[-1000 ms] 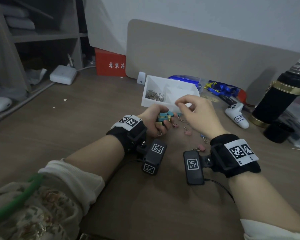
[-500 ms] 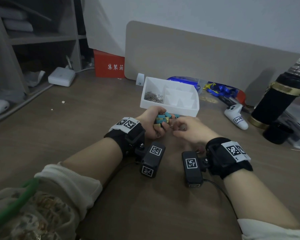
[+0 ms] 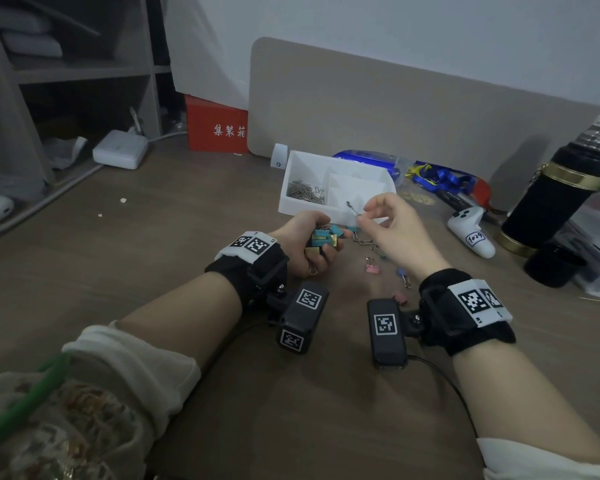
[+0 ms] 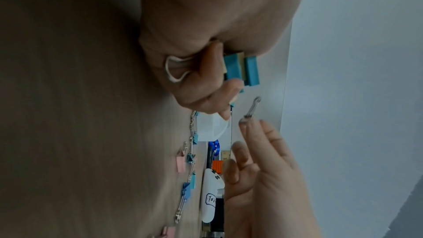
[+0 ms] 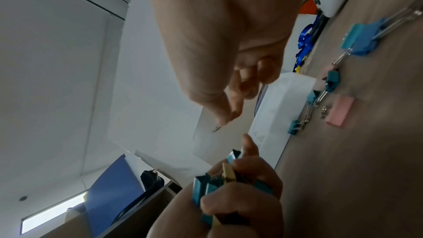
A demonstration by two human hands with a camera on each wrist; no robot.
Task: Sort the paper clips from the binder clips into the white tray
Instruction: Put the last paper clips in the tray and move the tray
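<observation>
My left hand [image 3: 312, 244] grips a bunch of teal and tan binder clips [image 3: 324, 237] just in front of the white tray [image 3: 378, 176]. Those binder clips [image 4: 240, 69] show between my curled fingers in the left wrist view. My right hand [image 3: 362, 220] pinches one silver paper clip [image 3: 352, 207] between thumb and forefinger, raised above the tray's near wall. The same paper clip [image 4: 251, 107] sticks out from my fingertips. A heap of paper clips [image 3: 305, 192] lies in the tray's left compartment. Loose pink, blue and teal binder clips [image 3: 373, 266] lie on the desk under my right hand.
A white controller [image 3: 471, 233] and a black flask [image 3: 555, 202] stand to the right. Blue lanyards [image 3: 437, 176] lie behind the tray, against a beige panel [image 3: 395, 109]. A red box [image 3: 217, 128] and a white adapter [image 3: 120, 148] sit at the back left.
My right hand dipped to the desk beside the left hand, then rose toward the tray pinching a paper clip. My left hand stayed put with its binder clips.
</observation>
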